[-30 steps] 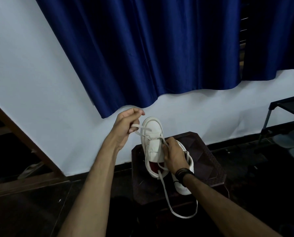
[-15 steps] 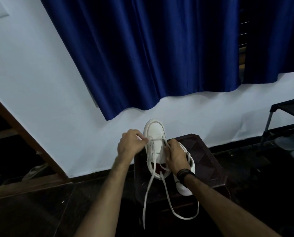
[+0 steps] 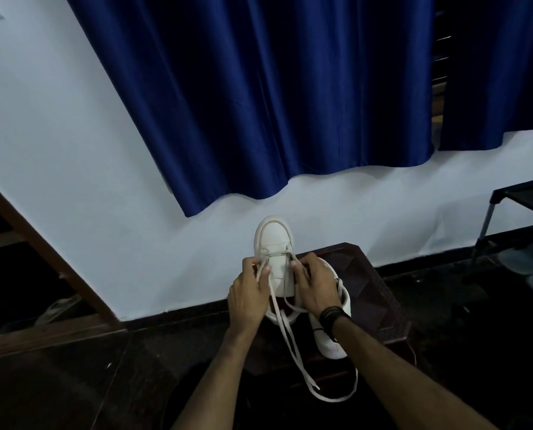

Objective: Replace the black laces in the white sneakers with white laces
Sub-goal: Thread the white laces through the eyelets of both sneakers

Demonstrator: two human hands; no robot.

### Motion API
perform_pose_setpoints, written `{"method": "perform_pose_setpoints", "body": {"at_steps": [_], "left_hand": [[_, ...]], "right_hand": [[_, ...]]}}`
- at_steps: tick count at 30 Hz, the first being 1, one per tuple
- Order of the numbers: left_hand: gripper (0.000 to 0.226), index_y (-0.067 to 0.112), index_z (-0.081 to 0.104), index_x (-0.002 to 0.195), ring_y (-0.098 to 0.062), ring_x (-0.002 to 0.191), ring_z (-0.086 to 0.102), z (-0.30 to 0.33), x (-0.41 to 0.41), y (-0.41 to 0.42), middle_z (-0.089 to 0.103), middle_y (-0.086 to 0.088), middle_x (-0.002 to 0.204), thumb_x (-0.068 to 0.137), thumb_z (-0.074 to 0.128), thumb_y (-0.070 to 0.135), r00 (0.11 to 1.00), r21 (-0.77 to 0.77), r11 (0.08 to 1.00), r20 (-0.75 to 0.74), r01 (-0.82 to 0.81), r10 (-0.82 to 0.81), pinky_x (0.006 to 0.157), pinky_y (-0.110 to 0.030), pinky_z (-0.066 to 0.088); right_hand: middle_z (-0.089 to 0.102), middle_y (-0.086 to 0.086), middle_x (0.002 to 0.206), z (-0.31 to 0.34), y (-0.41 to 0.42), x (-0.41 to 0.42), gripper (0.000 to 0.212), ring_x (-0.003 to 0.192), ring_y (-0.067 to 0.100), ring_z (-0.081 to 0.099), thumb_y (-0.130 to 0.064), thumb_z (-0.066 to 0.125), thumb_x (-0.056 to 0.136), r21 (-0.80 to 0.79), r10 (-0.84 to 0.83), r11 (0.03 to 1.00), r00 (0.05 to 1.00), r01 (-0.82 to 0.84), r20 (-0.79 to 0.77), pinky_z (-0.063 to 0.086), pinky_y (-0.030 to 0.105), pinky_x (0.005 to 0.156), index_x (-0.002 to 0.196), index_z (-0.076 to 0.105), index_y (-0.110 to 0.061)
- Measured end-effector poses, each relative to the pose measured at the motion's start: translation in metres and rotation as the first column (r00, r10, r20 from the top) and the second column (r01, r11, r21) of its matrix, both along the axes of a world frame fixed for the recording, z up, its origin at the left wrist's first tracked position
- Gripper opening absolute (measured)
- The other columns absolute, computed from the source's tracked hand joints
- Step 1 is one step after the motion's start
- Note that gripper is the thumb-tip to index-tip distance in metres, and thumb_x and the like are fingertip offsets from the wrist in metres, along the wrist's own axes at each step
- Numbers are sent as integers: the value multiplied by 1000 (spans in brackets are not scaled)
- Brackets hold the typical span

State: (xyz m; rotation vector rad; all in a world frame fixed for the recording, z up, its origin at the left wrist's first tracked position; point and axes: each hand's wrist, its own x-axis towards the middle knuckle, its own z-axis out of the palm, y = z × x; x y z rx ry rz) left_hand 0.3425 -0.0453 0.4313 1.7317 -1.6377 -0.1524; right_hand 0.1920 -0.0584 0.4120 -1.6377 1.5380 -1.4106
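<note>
nearest to me i see two loose ends of one white lace [image 3: 293, 346], flat and soft, hanging down over the front edge of the dark wooden stool [image 3: 373, 293]. above them are two hands. the left hand [image 3: 249, 294] pinches the lace at the left eyelets, and the right hand [image 3: 316, 290] has its fingers curled on the right side of the sneaker [image 3: 274, 243]. a second sneaker [image 3: 333, 339] lies behind the right wrist. both are white and smooth. further stand the white wall [image 3: 73, 150] and one blue curtain [image 3: 259, 88].

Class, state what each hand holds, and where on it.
Left hand pinches the white lace near the sneaker's lowest eyelets; right hand grips the sneaker's side.
</note>
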Motion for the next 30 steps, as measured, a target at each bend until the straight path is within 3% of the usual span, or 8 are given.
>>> {"method": "perform_pose_setpoints", "body": {"at_steps": [6, 11, 14, 17, 20, 25, 27, 30], "left_hand": [[28, 24, 53, 121, -28, 94, 64, -3, 7, -11, 70, -2, 98, 104, 40, 42, 992, 7, 998, -112, 66, -65, 72, -33, 41], [31, 29, 58, 132, -25, 109, 63, -5, 9, -22, 70, -4, 116, 105, 43, 29, 981, 31, 997, -187, 65, -58, 90, -31, 48], [32, 25, 64, 128, -21, 119, 60, -16, 11, -24, 67, 0, 127, 102, 48, 19, 983, 93, 990, -160, 108, -92, 97, -27, 45], [30, 27, 68, 123, -24, 117, 62, -30, 16, -22, 70, 1, 123, 100, 50, 22, 980, 202, 977, -198, 73, -32, 94, -30, 49], [29, 32, 71, 116, -22, 112, 63, -33, 17, -22, 71, 4, 118, 97, 51, 22, 978, 277, 959, -207, 58, 1, 87, -27, 49], [30, 36, 75, 101, -23, 103, 63, -37, 12, -19, 72, 4, 110, 91, 51, 22, 906, 311, 950, -390, -40, 166, 89, -35, 52], [30, 38, 73, 103, -25, 102, 63, -37, 11, -19, 72, 3, 110, 91, 49, 24, 937, 303, 952, -314, -54, 153, 85, -35, 52], [29, 32, 70, 104, -28, 105, 61, -23, 10, -22, 66, 0, 109, 88, 49, 23, 997, 291, 954, 64, -70, 54, 80, -37, 53]], "right_hand": [[61, -6, 72, -1, -10, 0, 30, 73, 16, 58, -41, 51, 99, 124, -83, 989, 995, 77, 47, 39, 31, 65, 87, 58, -14], [67, 2, 81, -4, -19, 4, 21, 82, 25, 61, -34, 53, 97, 202, -111, 974, 993, 101, 41, 44, 33, 70, 91, 62, -16], [71, 0, 98, -7, -20, 2, 20, 97, 24, 63, -32, 52, 97, 206, -66, 976, 997, 71, -32, 48, 35, 84, 107, 68, -25], [70, 1, 114, -6, -20, 1, 29, 110, 24, 61, -25, 50, 96, 274, 50, 962, 988, -7, -149, 46, 33, 95, 119, 68, -28], [70, 4, 113, -6, -23, 1, 31, 111, 26, 61, -28, 47, 96, 377, 110, 926, 962, -7, -251, 45, 31, 94, 119, 68, -29], [71, 8, 109, -2, -21, 4, 29, 110, 29, 61, -29, 46, 97, 407, 103, 913, 961, 11, -258, 44, 33, 96, 112, 71, -24], [71, 8, 109, -2, -22, 2, 29, 110, 28, 61, -30, 45, 98, 410, 138, 912, 948, -9, -287, 43, 32, 92, 114, 68, -25], [71, 7, 105, -5, -24, -1, 27, 107, 29, 62, -30, 45, 99, 419, 200, 907, 921, -45, -333, 43, 33, 90, 115, 66, -28]]}}
